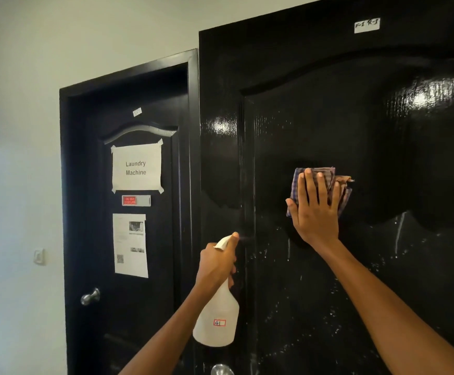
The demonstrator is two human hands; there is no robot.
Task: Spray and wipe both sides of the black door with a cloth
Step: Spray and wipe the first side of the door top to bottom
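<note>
My right hand point(315, 209) is flat, fingers spread, pressing a folded checked cloth point(336, 189) against the glossy black door point(355, 125). My left hand point(216, 263) is wrapped around the neck of a white spray bottle point(216, 318), nozzle aimed at the door just below-left of the cloth. Droplets and streaks cover the door under the cloth. Left of it there's another black door point(90, 212) with a taped "Laundry Machine" sign point(136, 167).

A checked cloth point(339, 185) is pressed flat against the glossy black door point(328, 117) by the right hand point(315, 209), while a white spray bottle point(217, 318) is gripped by the left hand point(215, 263), its nozzle aimed at the droplet-speckled panel.
</note>
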